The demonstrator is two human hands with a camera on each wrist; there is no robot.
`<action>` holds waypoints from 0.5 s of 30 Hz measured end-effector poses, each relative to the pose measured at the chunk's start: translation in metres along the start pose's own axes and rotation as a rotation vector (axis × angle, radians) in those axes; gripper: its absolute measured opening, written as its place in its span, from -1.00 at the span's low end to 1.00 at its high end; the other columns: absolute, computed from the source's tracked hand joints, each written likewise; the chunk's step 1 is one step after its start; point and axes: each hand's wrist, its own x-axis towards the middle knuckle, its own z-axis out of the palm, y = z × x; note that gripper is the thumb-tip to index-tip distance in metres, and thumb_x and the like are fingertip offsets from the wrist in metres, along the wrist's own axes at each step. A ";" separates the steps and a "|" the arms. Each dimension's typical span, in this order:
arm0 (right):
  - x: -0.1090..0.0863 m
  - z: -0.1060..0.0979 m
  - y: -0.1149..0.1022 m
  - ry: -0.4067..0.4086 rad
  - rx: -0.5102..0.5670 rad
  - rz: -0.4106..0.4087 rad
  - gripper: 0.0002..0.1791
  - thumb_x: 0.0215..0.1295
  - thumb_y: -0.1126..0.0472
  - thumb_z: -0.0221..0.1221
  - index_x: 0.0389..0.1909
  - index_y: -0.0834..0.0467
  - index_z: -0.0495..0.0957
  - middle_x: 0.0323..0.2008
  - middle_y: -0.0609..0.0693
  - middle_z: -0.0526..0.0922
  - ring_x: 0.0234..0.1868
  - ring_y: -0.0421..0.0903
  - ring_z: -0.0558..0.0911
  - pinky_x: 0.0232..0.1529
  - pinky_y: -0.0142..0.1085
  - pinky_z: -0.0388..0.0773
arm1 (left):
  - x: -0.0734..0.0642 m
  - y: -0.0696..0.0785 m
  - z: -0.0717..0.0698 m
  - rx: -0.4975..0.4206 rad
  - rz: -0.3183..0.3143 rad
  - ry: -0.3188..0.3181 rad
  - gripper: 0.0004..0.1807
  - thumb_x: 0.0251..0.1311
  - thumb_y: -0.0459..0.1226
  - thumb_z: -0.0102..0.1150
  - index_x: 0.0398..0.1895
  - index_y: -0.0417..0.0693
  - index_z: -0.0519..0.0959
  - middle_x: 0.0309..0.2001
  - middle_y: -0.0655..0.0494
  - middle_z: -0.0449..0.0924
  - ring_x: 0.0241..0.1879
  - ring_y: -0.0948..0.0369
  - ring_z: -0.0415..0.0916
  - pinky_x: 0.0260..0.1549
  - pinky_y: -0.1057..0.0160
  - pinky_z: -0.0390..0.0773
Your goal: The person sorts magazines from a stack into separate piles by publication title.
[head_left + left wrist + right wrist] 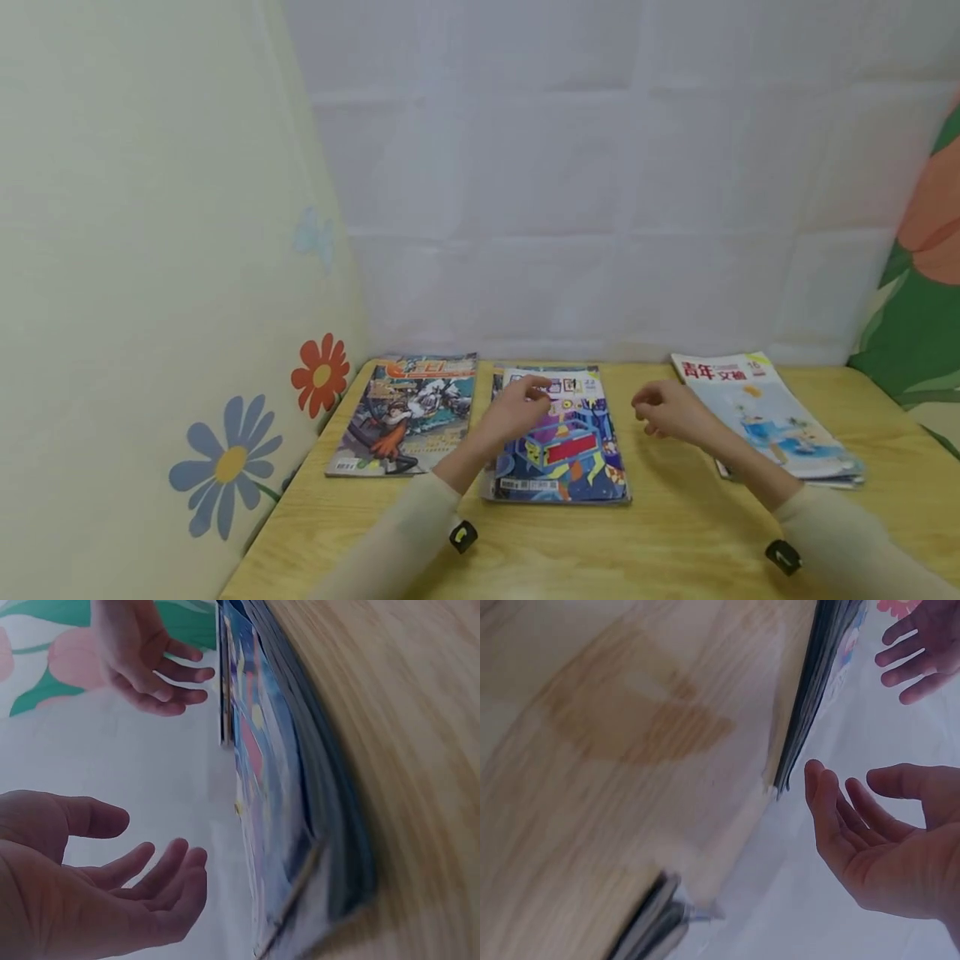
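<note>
A stack of magazines with a blue and purple cover lies in the middle of the table. Over its upper left part hovers my left hand, fingers loosely bent and holding nothing. In the left wrist view that hand is apart from the cover, with a gap between thumb and fingers. My right hand hangs above the bare wood between the middle stack and the right-hand magazines. The right wrist view has this hand relaxed, its palm bare and thumb away from the fingers.
On the left of the wooden table lies another magazine with a comic-style cover. A white cloth hangs behind the table's back edge. The wall with painted flowers borders the left side.
</note>
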 end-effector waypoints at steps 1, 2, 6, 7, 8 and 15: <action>0.002 0.004 -0.001 -0.006 0.003 -0.001 -0.70 0.43 0.35 0.12 0.02 0.51 0.53 -0.24 0.20 0.66 -0.38 0.07 0.69 -0.33 -0.08 0.70 | -0.001 -0.002 -0.003 0.008 -0.015 0.012 -0.51 0.39 -0.27 0.05 0.38 -0.10 0.46 0.14 -0.08 0.57 -0.07 -0.05 0.58 -0.26 0.00 0.59; 0.004 0.007 -0.002 -0.008 0.004 -0.003 -0.72 0.41 0.36 0.12 0.00 0.50 0.54 -0.26 0.18 0.65 -0.39 0.06 0.69 -0.34 -0.09 0.70 | -0.001 -0.004 -0.006 0.014 -0.026 0.019 -0.49 0.36 -0.29 0.06 0.38 -0.13 0.46 0.15 -0.11 0.57 -0.02 -0.04 0.58 -0.20 -0.01 0.59; 0.010 0.020 -0.002 -0.013 -0.033 -0.006 -0.78 0.36 0.38 0.17 -0.08 0.46 0.56 -0.33 0.12 0.64 -0.46 0.00 0.66 -0.41 -0.13 0.68 | -0.004 -0.012 -0.012 0.027 -0.063 0.017 -0.52 0.37 -0.28 0.12 0.35 -0.13 0.48 0.18 -0.13 0.55 0.09 -0.06 0.54 -0.06 -0.02 0.59; 0.010 0.023 -0.003 -0.016 -0.040 0.000 -0.79 0.35 0.38 0.18 -0.08 0.45 0.57 -0.34 0.11 0.64 -0.47 0.00 0.65 -0.41 -0.14 0.68 | -0.006 -0.013 -0.013 0.025 -0.069 0.013 -0.52 0.37 -0.28 0.13 0.35 -0.14 0.48 0.19 -0.13 0.55 0.11 -0.07 0.53 -0.03 -0.03 0.59; 0.010 0.025 -0.003 -0.022 -0.051 -0.002 -0.78 0.34 0.38 0.19 -0.08 0.44 0.57 -0.35 0.10 0.64 -0.48 -0.01 0.65 -0.42 -0.15 0.68 | -0.007 -0.014 -0.013 0.026 -0.068 0.011 -0.51 0.37 -0.29 0.13 0.35 -0.14 0.47 0.21 -0.14 0.53 0.12 -0.07 0.52 -0.05 -0.02 0.59; 0.011 0.035 -0.010 -0.075 -0.053 0.022 -0.69 0.28 0.35 0.23 -0.04 0.48 0.55 -0.36 0.10 0.62 -0.48 -0.01 0.62 -0.42 -0.15 0.65 | -0.016 -0.016 -0.019 0.003 -0.104 0.097 -0.39 0.30 -0.35 0.14 0.44 -0.22 0.37 0.34 -0.36 0.33 0.14 -0.14 0.47 -0.16 0.02 0.57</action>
